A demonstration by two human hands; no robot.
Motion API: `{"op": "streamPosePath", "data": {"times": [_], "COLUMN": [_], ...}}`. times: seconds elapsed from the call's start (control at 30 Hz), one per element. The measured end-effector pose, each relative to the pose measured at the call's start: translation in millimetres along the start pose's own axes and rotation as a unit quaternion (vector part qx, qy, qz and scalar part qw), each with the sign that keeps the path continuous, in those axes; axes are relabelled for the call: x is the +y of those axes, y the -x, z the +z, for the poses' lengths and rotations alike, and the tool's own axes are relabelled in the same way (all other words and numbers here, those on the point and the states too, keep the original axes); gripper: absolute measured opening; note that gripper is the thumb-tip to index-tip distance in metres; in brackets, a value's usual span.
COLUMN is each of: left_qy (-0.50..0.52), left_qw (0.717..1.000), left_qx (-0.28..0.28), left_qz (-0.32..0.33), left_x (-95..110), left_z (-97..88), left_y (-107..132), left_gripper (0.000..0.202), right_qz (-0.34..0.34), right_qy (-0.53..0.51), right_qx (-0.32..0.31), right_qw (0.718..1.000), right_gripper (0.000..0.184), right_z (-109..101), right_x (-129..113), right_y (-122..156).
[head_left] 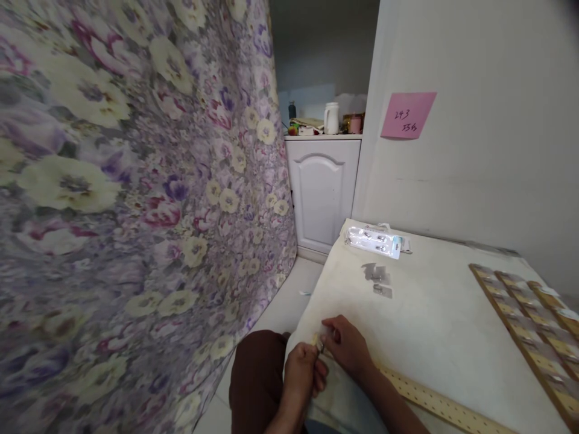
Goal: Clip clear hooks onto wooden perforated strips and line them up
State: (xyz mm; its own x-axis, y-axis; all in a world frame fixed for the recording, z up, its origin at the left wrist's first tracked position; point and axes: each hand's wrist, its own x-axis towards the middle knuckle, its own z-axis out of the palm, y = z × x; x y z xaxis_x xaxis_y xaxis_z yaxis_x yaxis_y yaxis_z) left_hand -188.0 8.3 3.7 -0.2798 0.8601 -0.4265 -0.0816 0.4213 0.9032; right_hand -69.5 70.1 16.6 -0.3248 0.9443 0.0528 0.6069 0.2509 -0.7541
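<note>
Holds left hand [299, 371] low near centre of view in a closed pinch, with fingers curled under and thumb on top; runs left forearm [286, 416] up from the bottom edge. Holds right hand [349, 346] just beside and slightly beyond, back upward, with fingers bent toward left thumb; slants right forearm [392, 399] in from lower right. Shows fingertips too small to tell touching from apart.

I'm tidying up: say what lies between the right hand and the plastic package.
Small grey pieces lie between the right hand and the plastic package, in the head view.
</note>
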Motion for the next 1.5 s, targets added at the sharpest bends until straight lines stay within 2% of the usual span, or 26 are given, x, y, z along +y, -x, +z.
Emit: {"op": "streamPosePath", "data": {"times": [0.33, 0.6, 0.87, 1.3, 1.5], "left_qy": [-0.019, -0.019, -0.018, -0.012, -0.018], "left_qw": [1.000, 1.000, 1.000, 0.999, 0.999], "left_qx": [-0.002, -0.011, -0.009, -0.006, -0.010], "left_qz": [0.010, 0.008, 0.011, 0.045, 0.045], "left_x": [0, 1, -1, 2, 3], "left_z": [-0.3, -0.5, -1.3, -2.6, -2.1], "left_y": [-1, -1, -3, 5, 4], "left_gripper": [0.034, 0.036, 0.033, 0.044, 0.044], "right_qz": [0.024, 0.059, 0.059, 0.021, 0.026], "right_qy": [-0.001, -0.038, -0.063, -0.095, -0.099], "right_qx": [-0.001, -0.032, -0.035, 0.009, 0.020], "right_qw": [1.000, 0.997, 0.996, 0.995, 0.995], "right_gripper": [0.029, 0.034, 0.039, 0.028, 0.027], "right_z": [0, 4, 8, 0, -5], "right_x": [-2, 7, 12, 8, 8], "right_y": [-2, -11, -13, -7, -4]}}
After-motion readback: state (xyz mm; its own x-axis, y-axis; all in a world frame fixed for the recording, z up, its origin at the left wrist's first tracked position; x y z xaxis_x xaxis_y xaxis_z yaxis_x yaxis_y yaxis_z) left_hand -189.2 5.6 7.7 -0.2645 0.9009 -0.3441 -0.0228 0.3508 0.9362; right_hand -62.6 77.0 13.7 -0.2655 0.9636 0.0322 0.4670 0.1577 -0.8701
